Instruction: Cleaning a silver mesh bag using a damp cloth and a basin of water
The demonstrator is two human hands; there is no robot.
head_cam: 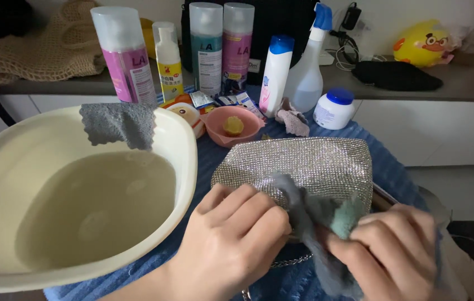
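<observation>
A glittery silver handbag [309, 164] lies on a blue ribbed towel [382, 161]. My left hand [231, 239] rests on the bag's near left edge with its fingers curled, pressing on it. My right hand [393, 248] is closed on a grey and teal cloth [318, 223] that lies bunched against the bag's front edge. A metal chain [290, 261] shows below the bag between my hands.
A cream basin [184, 150] of water stands at the left, a grey cloth [119, 124] draped over its rim. Behind are a pink bowl [231, 127], several spray cans and bottles [209, 47], a white jar [334, 108] and a black pouch [396, 75].
</observation>
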